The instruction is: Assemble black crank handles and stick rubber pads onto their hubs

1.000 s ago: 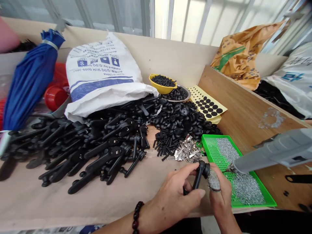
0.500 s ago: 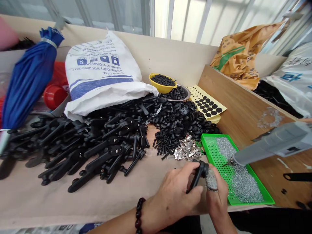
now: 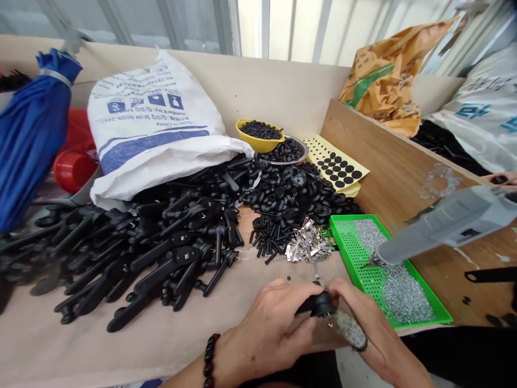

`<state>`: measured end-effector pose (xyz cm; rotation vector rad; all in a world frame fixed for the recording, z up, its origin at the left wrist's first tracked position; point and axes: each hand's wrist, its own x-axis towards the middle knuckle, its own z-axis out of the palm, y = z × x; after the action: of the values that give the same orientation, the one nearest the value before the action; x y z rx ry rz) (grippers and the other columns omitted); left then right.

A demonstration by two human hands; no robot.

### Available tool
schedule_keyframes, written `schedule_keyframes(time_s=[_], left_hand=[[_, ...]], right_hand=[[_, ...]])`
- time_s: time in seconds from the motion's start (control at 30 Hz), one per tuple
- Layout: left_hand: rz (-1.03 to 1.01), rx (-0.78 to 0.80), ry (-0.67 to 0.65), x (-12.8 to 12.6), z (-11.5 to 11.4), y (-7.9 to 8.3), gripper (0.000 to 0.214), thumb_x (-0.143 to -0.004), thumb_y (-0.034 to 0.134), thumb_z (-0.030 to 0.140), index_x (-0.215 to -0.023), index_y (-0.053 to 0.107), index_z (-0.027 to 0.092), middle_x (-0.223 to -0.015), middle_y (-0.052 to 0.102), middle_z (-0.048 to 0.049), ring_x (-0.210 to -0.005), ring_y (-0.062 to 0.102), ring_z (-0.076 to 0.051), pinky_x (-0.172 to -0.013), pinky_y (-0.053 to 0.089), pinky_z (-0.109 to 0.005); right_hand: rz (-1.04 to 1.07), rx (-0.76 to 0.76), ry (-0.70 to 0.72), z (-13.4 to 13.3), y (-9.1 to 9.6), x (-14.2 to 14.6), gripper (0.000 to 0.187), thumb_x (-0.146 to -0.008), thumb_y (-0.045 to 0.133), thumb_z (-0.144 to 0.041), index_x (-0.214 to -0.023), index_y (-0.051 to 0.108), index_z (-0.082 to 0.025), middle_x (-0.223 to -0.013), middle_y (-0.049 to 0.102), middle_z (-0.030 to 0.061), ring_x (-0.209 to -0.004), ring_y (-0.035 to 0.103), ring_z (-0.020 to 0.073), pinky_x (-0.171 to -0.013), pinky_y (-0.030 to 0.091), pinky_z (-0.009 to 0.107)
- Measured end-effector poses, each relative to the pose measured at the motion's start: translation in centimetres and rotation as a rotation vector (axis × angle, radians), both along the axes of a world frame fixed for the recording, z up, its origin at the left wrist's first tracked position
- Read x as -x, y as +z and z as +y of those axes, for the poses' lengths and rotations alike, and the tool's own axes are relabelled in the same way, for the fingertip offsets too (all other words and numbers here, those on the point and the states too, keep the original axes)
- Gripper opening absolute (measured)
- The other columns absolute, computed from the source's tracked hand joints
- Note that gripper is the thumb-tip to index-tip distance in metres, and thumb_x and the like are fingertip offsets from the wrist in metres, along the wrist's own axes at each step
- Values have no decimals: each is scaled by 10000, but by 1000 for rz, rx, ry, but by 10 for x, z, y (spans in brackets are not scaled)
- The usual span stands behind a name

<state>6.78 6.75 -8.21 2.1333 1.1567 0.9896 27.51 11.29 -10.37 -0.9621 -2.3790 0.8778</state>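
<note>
My left hand (image 3: 270, 323), with a dark bead bracelet at the wrist, is closed around a black plastic handle part (image 3: 317, 305) low in the middle of the view. My right hand (image 3: 369, 331) pinches the rounded end of that same part; one of its fingers wears a grey gritty sleeve (image 3: 350, 330). Just beyond the hands lie a heap of small silver metal clips (image 3: 309, 247) and short black screws (image 3: 271, 241).
A big pile of black handle parts (image 3: 133, 242) spills from a white sack (image 3: 155, 129). Black round wheels (image 3: 301, 196), a yellow bowl (image 3: 258, 134), a dotted yellow sheet (image 3: 337, 168). A green tray (image 3: 352, 245) of tiny silver screws sits right, a grey power screwdriver (image 3: 440, 226) hanging over it. Blue umbrella (image 3: 28, 134) far left.
Both hands have sunk lower and nearer with the black part, which has tipped from upright to lying nearly flat. The view has shifted slightly, so the table contents sit further left.
</note>
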Motion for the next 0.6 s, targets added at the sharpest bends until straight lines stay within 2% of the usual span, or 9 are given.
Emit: schedule_keyframes(time_s=[0.07, 0.2, 0.37, 0.5, 0.6], left_hand=[[29, 23, -50, 3, -3, 3, 242, -818, 532, 130, -1054, 524, 183, -844, 672, 1, -667, 569, -142, -676, 387, -271], [53, 75, -67, 8, -8, 7, 209, -860, 560, 177, -1064, 513, 191, -873, 665, -3, -760, 579, -150, -731, 400, -261], [135, 154, -12, 11, -11, 10, 160, -869, 577, 311, -940, 521, 178, -847, 629, -14, -752, 545, -160, -694, 403, -256], [221, 109, -86, 12, -9, 11, 136, -908, 490, 285, -833, 486, 173, -760, 584, -13, -685, 504, -149, -652, 375, -252], [228, 31, -157, 13, -9, 7, 144, -921, 427, 240, -796, 459, 178, -718, 547, -10, -643, 462, -141, -643, 359, -252]], right_hand=[[-8, 19, 99, -3, 4, 1, 51, -888, 421, -261, -865, 414, -216, -772, 473, 4, -688, 479, 167, -594, 366, 269], [42, -78, 198, -10, 5, 5, 69, -916, 385, -252, -925, 433, -204, -809, 481, 35, -725, 486, 190, -619, 380, 301], [65, -148, 205, -12, 0, 4, 166, -914, 363, -248, -1036, 459, -189, -890, 526, 81, -808, 527, 222, -698, 448, 338], [67, -230, 197, -14, -4, 3, 219, -879, 411, -205, -1086, 480, -189, -941, 568, 94, -876, 556, 233, -808, 468, 352], [90, -304, 178, -17, -8, 4, 275, -846, 414, -154, -1113, 472, -177, -949, 584, 102, -879, 566, 228, -807, 476, 337]])
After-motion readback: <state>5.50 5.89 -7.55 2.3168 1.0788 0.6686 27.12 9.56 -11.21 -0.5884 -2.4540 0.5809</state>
